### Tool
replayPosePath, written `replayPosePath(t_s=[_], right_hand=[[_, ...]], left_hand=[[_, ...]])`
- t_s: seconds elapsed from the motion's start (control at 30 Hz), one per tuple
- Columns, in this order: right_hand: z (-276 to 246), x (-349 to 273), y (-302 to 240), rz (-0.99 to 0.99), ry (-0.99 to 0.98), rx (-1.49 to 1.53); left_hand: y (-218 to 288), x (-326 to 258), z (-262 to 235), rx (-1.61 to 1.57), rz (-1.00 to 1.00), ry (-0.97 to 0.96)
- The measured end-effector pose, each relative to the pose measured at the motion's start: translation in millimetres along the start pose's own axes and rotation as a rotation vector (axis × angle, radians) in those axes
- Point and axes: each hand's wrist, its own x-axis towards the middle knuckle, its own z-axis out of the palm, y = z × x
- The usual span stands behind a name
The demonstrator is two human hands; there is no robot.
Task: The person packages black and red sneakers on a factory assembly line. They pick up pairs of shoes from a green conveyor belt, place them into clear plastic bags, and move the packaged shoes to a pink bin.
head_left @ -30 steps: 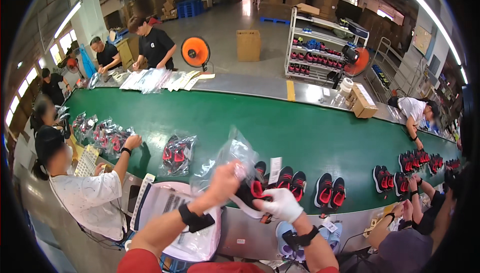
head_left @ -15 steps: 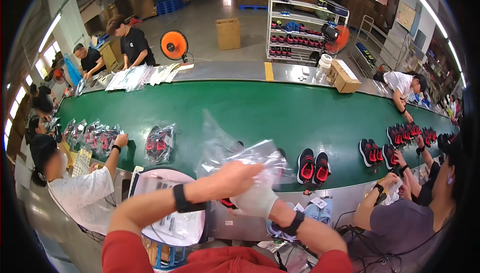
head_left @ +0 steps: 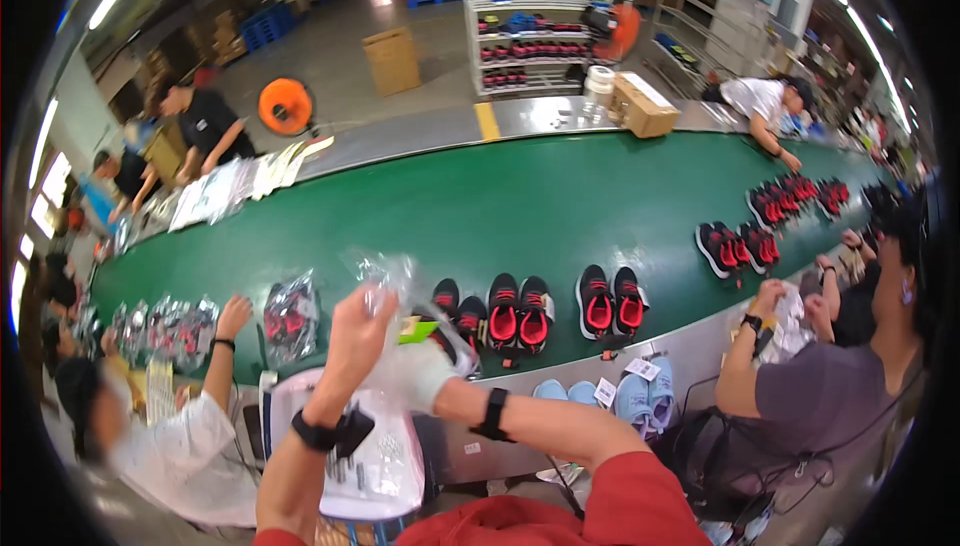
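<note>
My left hand (head_left: 360, 334) is raised over the near edge of the green belt. Its fingers are closed on a crumpled clear plastic bag (head_left: 385, 271). Just beside and below it is my right hand (head_left: 422, 374) in a white glove, against the lower part of the bag; blur hides its fingers. A bright green flat piece (head_left: 417, 330) shows between the hands; I cannot make out what it is. Right of the hands, black-and-red sneakers (head_left: 518, 314) stand on the belt, with another pair (head_left: 611, 304) farther right. Dark shoes (head_left: 458, 311) stand partly behind the bag.
A bagged pair of sneakers (head_left: 291, 318) lies on the belt to the left. Light-blue shoes (head_left: 640, 396) with tags sit at the near ledge. A round-cornered white tray (head_left: 385, 476) is below my left arm. Co-workers sit close on both sides. A carton (head_left: 643, 106) stands across the belt.
My view has shifted. My left hand has risen with the bag, its fingers now pointing upward. The bag is more bunched, and sneakers it had hidden are visible. The green piece has appeared.
</note>
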Motion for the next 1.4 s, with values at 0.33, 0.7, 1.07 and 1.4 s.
replayPosePath(t_s=[0.33, 0.7, 1.07, 1.4], right_hand=[[45, 62, 26, 0.274, -0.232, 0.329], [-35, -68, 60, 0.591, 0.351, 0.958], [-10, -75, 53, 0.084, 0.264, 0.203], [24, -30, 26, -0.018, 0.109, 0.219]], left_hand=[[-78, 0, -86, -0.131, -0.279, 0.105], [-88, -14, -28, -0.595, -0.424, -0.056], [-29, -88, 68, 0.087, 0.353, -0.18], [-53, -99, -10, 0.214, -0.111, 0.001]])
